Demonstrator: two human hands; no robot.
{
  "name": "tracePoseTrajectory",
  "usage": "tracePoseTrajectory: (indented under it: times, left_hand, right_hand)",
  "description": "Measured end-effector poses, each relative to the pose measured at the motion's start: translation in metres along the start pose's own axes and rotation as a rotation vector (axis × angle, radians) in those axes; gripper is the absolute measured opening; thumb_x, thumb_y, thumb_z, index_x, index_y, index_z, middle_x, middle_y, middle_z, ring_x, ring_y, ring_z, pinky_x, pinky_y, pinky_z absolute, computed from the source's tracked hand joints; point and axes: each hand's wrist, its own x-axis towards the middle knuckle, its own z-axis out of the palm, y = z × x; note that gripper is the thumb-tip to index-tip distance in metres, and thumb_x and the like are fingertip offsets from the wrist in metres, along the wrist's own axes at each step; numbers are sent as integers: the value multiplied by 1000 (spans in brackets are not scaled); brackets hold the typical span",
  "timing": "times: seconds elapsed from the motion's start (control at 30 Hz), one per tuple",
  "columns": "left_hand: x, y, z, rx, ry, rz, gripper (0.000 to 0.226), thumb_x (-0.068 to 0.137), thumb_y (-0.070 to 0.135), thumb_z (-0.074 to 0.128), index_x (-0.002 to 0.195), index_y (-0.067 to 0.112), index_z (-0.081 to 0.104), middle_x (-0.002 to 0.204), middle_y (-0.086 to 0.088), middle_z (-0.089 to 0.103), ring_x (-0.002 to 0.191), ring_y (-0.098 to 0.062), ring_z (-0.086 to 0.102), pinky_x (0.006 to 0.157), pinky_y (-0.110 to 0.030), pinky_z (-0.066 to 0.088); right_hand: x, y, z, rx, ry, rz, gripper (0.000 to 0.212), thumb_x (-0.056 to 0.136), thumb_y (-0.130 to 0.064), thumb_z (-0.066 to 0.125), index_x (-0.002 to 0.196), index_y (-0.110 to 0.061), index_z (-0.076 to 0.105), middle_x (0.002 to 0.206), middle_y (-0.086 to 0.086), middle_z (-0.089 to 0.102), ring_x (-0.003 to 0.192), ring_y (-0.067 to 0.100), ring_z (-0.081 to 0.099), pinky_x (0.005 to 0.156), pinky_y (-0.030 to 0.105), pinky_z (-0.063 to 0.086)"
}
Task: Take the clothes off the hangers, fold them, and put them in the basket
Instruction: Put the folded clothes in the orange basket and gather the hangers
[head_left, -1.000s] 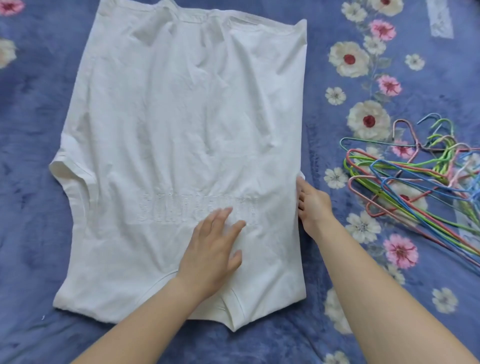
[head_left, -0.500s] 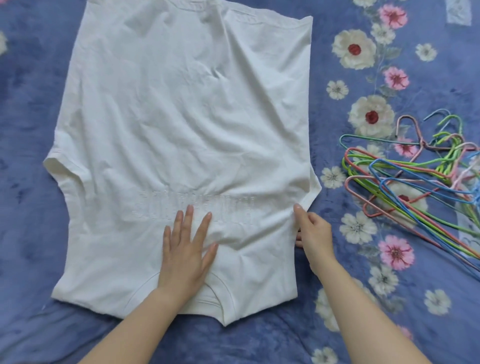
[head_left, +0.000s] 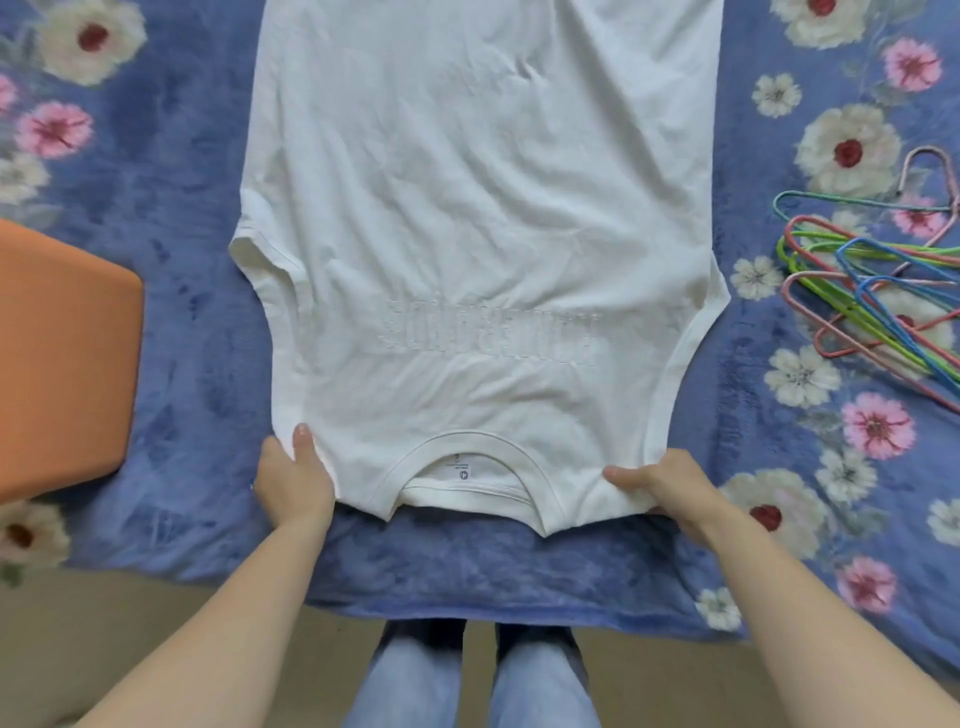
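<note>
Moved to its shoulders, left hand (head_left: 293, 483) and right hand (head_left: 670, 493) pinch the white shirt (head_left: 467, 208); hangers (head_left: 872, 291) lie right.

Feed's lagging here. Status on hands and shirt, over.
Left hand and right hand grip T-shirt at shoulders. Shirt spread flat on blanket. Hangers off right, clear.

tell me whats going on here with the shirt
A person stands at a blue flowered blanket with a white t-shirt spread flat on it, collar nearest them. Their bare hands hold its shoulders: the left grip pinches one corner, the right grip the other. The shirt is off its hanger and not yet folded. Empty coloured hangers lie to the right; an orange object sits at the left.
</note>
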Motion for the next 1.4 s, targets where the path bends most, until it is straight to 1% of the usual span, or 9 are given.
tracePoseTrajectory:
  times: [0.2, 0.37, 0.5, 0.63, 0.83, 1.0, 1.13, 1.3, 1.4]
  left_hand:
    - [-22, -55, -25, -59, -123, -21, 33, 103, 25, 45, 105, -6, 56, 107, -24, 59, 105, -42, 53, 82, -39, 37]
    - [-7, -42, -28, -69, -131, -46, 17, 93, 25, 56, 96, 8, 54, 91, -7, 58, 92, -33, 54, 72, -36, 35]
    - [28, 15, -23, -146, -127, 112, 28, 90, 36, 60, 106, 16, 50, 84, 7, 57, 95, -25, 55, 77, -34, 36]
    - [64, 81, -8, -369, -85, 81, 62, 87, 44, 66, 131, 8, 42, 113, 4, 50, 102, -14, 47, 89, -29, 38]
    - [109, 93, 6, -427, 147, -43, 49, 105, 35, 35, 140, 1, 44, 144, -15, 47, 131, -29, 46, 106, -29, 34]
    - [112, 104, 9, -388, 223, -140, 36, 100, 17, 43, 134, 7, 42, 140, -14, 45, 126, -31, 47, 100, -34, 36]
    - [109, 142, 17, -18, 255, 304, 53, 92, 15, 48, 144, 13, 33, 153, -13, 25, 138, -35, 27, 111, -52, 16]
    - [104, 194, 80, 431, -89, 1167, 61, 99, 41, 25, 154, 17, 21, 164, -8, 6, 150, -19, -4, 117, -33, -13]
    - [130, 238, 113, 506, -105, 1053, 62, 101, 49, 17, 156, 23, 4, 163, -5, -12, 149, -17, -17, 116, -31, -16]
  right_hand:
    - [-26, 22, -10, -249, 19, 150, 26, 72, -2, 83, 77, 4, 58, 65, 12, 54, 57, 23, 51, 48, 29, 47]
    - [-28, 7, -6, -216, 258, 20, 16, 78, -7, 73, 80, 5, 64, 83, 16, 63, 72, 29, 55, 62, 38, 39]
    - [-7, -26, -2, 93, 469, -92, 43, 77, -42, 72, 93, -3, 67, 113, 24, 64, 102, 38, 59, 92, 52, 45]
    - [22, -64, 8, 234, 626, -90, 69, 81, -56, 68, 110, 6, 59, 118, 20, 59, 99, 33, 56, 92, 45, 44]
    - [50, -86, 13, 210, 934, -207, 30, 91, -29, 61, 102, -1, 60, 113, 23, 62, 106, 40, 60, 87, 42, 46]
    - [43, -108, 14, 59, 1059, -28, 48, 88, -17, 61, 129, 0, 42, 140, 24, 42, 129, 40, 40, 103, 47, 31]
    - [42, -143, 22, -441, 1035, -419, 61, 85, -18, 57, 141, -3, 37, 149, 20, 35, 138, 34, 30, 109, 49, 22]
    - [86, -188, 44, -1020, 547, -825, 74, 89, -51, 7, 156, -20, 5, 164, 5, 4, 150, 17, -5, 118, 35, -7]
    - [129, -220, 23, -1015, 618, -764, 74, 88, -58, -3, 155, -26, -4, 163, -1, -9, 149, 14, -13, 118, 30, -13]
